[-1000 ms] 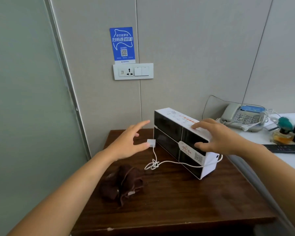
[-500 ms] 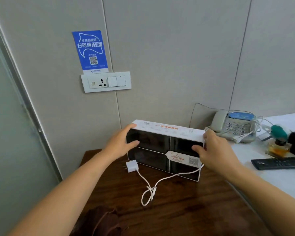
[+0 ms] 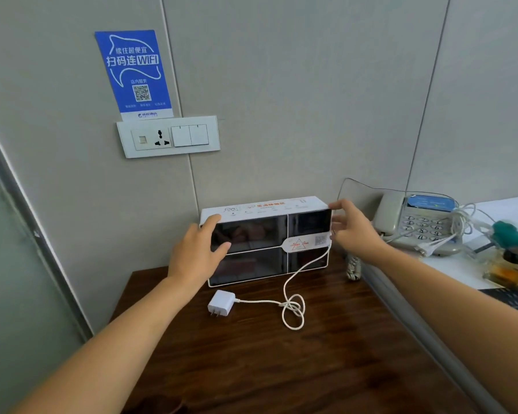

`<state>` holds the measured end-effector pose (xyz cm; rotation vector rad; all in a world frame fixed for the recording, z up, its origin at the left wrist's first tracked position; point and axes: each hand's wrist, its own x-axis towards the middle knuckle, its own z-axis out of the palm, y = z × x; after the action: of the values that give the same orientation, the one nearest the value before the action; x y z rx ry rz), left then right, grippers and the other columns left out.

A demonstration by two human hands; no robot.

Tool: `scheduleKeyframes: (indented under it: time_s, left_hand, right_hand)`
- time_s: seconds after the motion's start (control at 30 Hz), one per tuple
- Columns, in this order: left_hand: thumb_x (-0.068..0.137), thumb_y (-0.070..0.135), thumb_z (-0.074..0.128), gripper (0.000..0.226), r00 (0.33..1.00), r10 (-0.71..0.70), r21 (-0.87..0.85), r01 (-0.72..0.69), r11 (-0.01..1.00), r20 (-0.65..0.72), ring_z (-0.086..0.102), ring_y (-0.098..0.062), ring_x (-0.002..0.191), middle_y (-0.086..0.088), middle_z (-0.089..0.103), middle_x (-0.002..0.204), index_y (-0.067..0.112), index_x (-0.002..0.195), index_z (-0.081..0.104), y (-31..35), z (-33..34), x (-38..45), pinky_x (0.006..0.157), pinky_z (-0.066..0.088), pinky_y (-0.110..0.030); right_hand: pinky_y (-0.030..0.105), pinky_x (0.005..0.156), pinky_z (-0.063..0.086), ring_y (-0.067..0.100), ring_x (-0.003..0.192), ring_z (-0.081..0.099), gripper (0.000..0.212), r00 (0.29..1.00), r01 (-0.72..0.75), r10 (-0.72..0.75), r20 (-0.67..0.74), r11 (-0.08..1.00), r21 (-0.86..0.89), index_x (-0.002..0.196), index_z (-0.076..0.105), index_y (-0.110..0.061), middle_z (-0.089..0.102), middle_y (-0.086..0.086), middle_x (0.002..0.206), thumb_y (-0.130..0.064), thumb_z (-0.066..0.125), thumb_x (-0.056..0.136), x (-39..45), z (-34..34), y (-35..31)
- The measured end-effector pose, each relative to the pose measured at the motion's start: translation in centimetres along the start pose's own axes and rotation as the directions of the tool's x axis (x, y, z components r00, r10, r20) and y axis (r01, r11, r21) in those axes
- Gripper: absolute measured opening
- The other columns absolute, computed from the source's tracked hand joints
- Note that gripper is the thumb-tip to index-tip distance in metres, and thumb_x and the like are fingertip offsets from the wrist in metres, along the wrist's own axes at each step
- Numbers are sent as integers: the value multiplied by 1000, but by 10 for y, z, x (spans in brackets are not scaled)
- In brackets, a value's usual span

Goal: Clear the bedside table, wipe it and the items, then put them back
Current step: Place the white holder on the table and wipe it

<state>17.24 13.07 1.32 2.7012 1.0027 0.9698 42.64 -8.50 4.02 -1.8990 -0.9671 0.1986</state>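
A white box with dark glossy front panels [image 3: 260, 234] stands upright at the back of the dark wooden bedside table [image 3: 281, 369], close to the wall. My left hand [image 3: 198, 252] grips its left end, thumb across the front and a finger over the top edge. My right hand [image 3: 353, 231] holds the right end with its fingertips at the upper corner. The box's white cable [image 3: 293, 306] loops onto the table and ends in a white plug [image 3: 220, 303] lying in front of the box.
A wall socket and switch plate [image 3: 168, 137] sits above the table under a blue WiFi sign [image 3: 133, 73]. On the white surface to the right lie a telephone [image 3: 416, 222], a perfume bottle [image 3: 506, 264] and a black remote [image 3: 515, 298].
Both hands took hold of the box, turned it square to the wall and moved it to the back of the table. The plug now lies in front of it. The brown cloth has left view.
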Motion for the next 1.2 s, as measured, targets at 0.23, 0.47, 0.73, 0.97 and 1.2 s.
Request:
scheduleKeyframes:
  time_s: [0.23, 0.47, 0.73, 0.97, 1.2]
  left_hand:
    - [101, 31, 65, 63, 999, 39, -31, -40, 999, -3, 50, -16, 82, -9, 58, 107, 27, 158, 37, 18, 20, 14, 68, 43, -26]
    - [101, 31, 65, 65, 999, 30, -53, -30, 998, -15, 60, -22, 90, -11, 60, 112, 29, 159, 36, 18, 30, 22, 72, 52, -29]
    - [100, 45, 62, 79, 998, 53, -51, -53, 997, 14, 60, -18, 85, 0, 55, 102, 37, 164, 15, 13, 18, 23, 67, 49, -30]
    - [92, 64, 61, 64, 943, 62, 22, -73, 997, 326, 61, -10, 102, 9, 57, 127, 36, 146, 41, -14, 8, -36, 74, 49, -25]
    - [86, 67, 68, 62, 823, 98, -35, -94, 995, 559, 53, -7, 101, 13, 57, 119, 35, 138, 59, -23, 23, -45, 76, 44, -25]
  right_hand:
    - [35, 92, 57, 17, 103, 65, 67, 998, 32, -40, -53, 989, -142, 150, 49, -23, 65, 7, 132, 3, 60, 90, 17, -15, 11]
    - [39, 101, 53, 27, 128, 60, 70, 996, 68, -76, -54, 988, -137, 156, 38, -29, 58, 7, 144, -13, 68, 95, 18, -12, 26]
    - [45, 102, 49, 32, 132, 51, 68, 987, 94, -120, -106, 969, -228, 154, 38, -24, 55, 9, 143, -8, 64, 93, 11, 4, 21]
    - [46, 89, 52, 20, 100, 56, 22, 887, 452, -449, 109, 793, -410, 114, 68, -22, 65, -2, 105, -26, 67, 93, -18, 59, 12]
    - [39, 100, 42, 25, 116, 53, 25, 873, 464, -243, 422, 680, -568, 120, 69, -29, 63, -1, 119, -37, 62, 97, -38, 108, 22]
